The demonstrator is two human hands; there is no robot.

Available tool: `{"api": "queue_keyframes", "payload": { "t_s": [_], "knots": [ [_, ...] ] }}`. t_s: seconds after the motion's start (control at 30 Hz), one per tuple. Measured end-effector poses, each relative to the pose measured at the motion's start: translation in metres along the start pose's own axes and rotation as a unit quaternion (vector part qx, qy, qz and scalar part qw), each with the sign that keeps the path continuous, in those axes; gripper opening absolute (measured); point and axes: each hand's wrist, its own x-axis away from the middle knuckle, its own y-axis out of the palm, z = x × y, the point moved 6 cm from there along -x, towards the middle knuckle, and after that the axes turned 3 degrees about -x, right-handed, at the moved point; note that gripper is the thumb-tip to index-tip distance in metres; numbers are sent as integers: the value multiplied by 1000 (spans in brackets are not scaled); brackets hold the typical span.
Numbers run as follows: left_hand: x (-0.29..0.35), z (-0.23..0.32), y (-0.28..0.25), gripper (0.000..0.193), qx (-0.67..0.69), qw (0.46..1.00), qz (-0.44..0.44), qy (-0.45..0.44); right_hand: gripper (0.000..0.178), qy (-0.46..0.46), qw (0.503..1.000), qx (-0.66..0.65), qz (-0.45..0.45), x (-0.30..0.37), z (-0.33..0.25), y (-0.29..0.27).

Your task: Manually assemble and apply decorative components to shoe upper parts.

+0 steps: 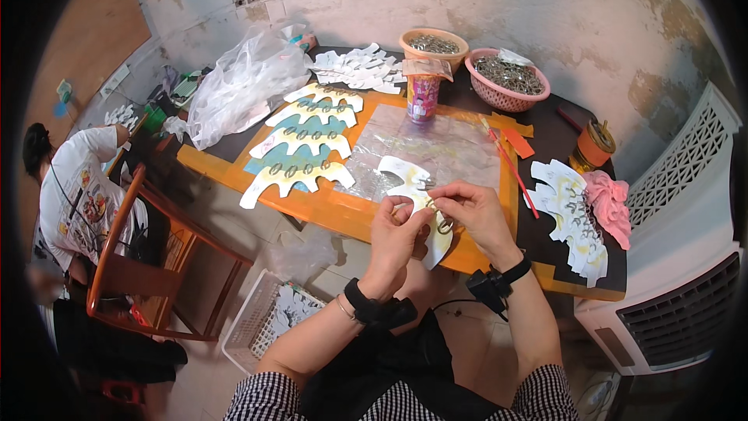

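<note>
Just above the table's front edge, both my hands work at a white scalloped piece (439, 248) with yellow patches and small metal rings on it. My left hand (393, 238) is closed in a pinch on its left edge. With thumb and forefinger together, my right hand (475, 218) pinches a small metal ring (429, 203) at the piece's middle, though the fingertips partly hide it. Another ring (445, 226) sits lower on the same piece. To the left, several similar scalloped pieces (300, 174) lie in rows, each with rings along it.
Baskets of metal parts (506, 93) stand at the back, near a patterned cup (422, 97). Finished-looking white pieces (573, 218) are stacked right, beside a pink cloth (608, 206). A red stick (514, 171) lies nearby. A white crate (253, 327) stands below; another person (89, 187) sits left.
</note>
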Motion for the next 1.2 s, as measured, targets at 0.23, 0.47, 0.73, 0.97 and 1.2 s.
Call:
{"api": "queue_keyframes", "payload": {
  "t_s": [0.23, 0.47, 0.73, 0.97, 1.2],
  "knots": [
    [5, -6, -1, 37, 55, 998, 14, -36, 3, -60, 996, -70, -19, -1, -4, 4],
    [11, -10, -10, 37, 77, 995, 57, -25, 8, -182, 949, 256, 26, 19, -32, 24],
    [26, -3, -7, 33, 56, 997, 25, 43, 11, -108, 955, 274, 16, 23, -32, 24],
    [39, -13, -15, 34, 51, 994, -60, 74, 14, 3, 969, 241, -46, 9, -17, 8],
    [39, 41, -43, 19, -379, 910, -125, 113, 12, -6, 887, 433, -162, -5, -28, 10]
  ]
}}
